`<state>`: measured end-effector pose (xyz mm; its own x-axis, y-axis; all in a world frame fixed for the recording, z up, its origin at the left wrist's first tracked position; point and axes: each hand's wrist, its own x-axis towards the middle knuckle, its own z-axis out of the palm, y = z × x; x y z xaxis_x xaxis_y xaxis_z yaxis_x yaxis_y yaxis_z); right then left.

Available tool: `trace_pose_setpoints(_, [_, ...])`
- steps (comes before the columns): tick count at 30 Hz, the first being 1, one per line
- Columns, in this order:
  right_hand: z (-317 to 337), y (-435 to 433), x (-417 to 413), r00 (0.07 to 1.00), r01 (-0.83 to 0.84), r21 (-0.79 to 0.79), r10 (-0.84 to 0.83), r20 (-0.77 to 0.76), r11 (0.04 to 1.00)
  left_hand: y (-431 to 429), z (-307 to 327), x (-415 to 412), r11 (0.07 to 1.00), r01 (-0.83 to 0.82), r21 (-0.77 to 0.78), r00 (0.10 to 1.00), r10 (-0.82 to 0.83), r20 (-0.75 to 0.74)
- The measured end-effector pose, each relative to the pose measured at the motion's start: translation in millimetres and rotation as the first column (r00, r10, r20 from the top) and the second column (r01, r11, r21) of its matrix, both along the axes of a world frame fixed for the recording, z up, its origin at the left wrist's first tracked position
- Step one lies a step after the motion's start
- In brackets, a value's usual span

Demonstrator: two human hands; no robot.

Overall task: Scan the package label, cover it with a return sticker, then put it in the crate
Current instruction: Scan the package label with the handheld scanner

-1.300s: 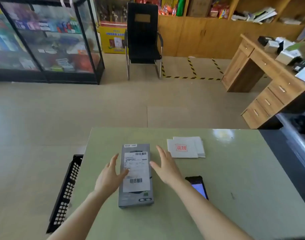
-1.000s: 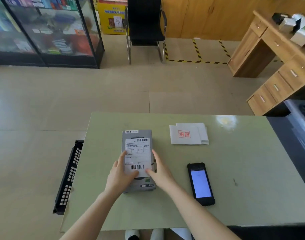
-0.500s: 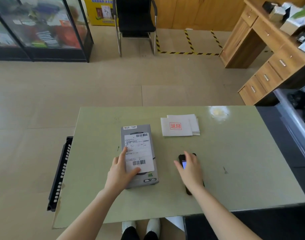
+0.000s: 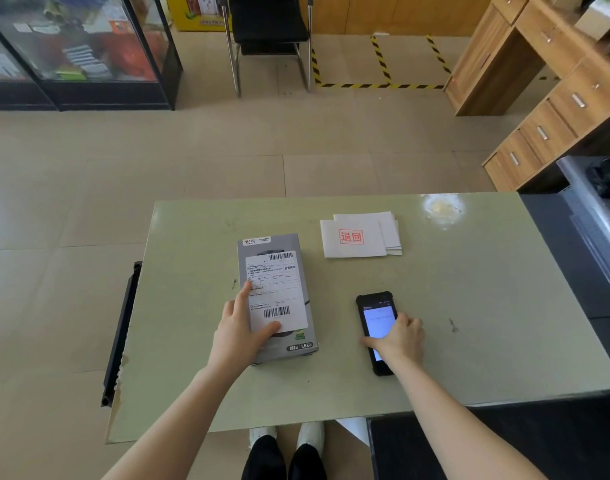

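Note:
A grey package lies flat on the green table, its white barcode label facing up. My left hand rests on the package's near left corner, thumb on the label's lower edge and forefinger along its left side. A black handheld scanner with a lit screen lies to the right of the package. My right hand is closed over the scanner's lower half, and the scanner still rests on the table. White return stickers with a red stamp lie stacked at the far middle.
A black plastic crate stands on the floor against the table's left edge. A dark counter adjoins the table on the right. Farther off are a black chair, a glass display case and a wooden desk.
My right hand left the package, moved right and closed over the scanner. My left hand stayed on the package. The head camera tilted further down.

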<state>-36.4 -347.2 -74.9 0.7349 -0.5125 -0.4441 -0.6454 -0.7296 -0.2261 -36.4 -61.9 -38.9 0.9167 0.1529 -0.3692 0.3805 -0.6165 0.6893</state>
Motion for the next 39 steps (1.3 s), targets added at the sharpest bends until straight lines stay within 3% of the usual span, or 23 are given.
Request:
trace_pose_setpoints(10, [5.2,-8.7,-4.0,0.995,0.099,0.049,-0.099,0.001,0.994,-17.7,1.7,-3.4,0.998,-0.052,-0.026,0.998,0.053,0.028])
trace_pose_setpoints(15, [40.6,-22.8,-3.6,0.993,0.058,0.198,-0.077,0.09,0.978,-34.5,-1.2,-6.2,0.968,-0.074,-0.241,0.997,0.068,-0.03])
trace_pose_setpoints(19, [87.2,-30.2,5.7,0.996,-0.026,0.269,0.0,0.094,0.963,-48.9,-3.5,-8.8,0.964,-0.005,-0.265,1.0,-0.002,-0.029])
trace_pose_setpoints(24, [130.9,-19.0,-1.6,0.985,-0.171,0.266,0.167,0.036,0.949,-41.3,0.7,-6.4,0.989,0.145,0.008,0.988,-0.145,0.046])
trace_pose_setpoints(29, [145.8,6.0,-18.4,0.952,-0.291,0.173,0.303,-0.043,0.941,-22.3,2.8,2.5,0.902,0.316,0.294,0.926,-0.36,0.11])
trace_pose_setpoints(35, [137.4,11.9,-24.8,0.975,-0.212,0.247,0.222,-0.015,0.946,-0.4,11.3,44.1,0.778,0.45,0.439,0.838,-0.537,0.094])
trace_pose_setpoints(39, [123.8,15.9,-28.9,0.993,-0.115,0.418,0.116,0.023,0.901,9.6,21.2,87.4,0.692,0.57,0.444,0.777,-0.63,-0.015])
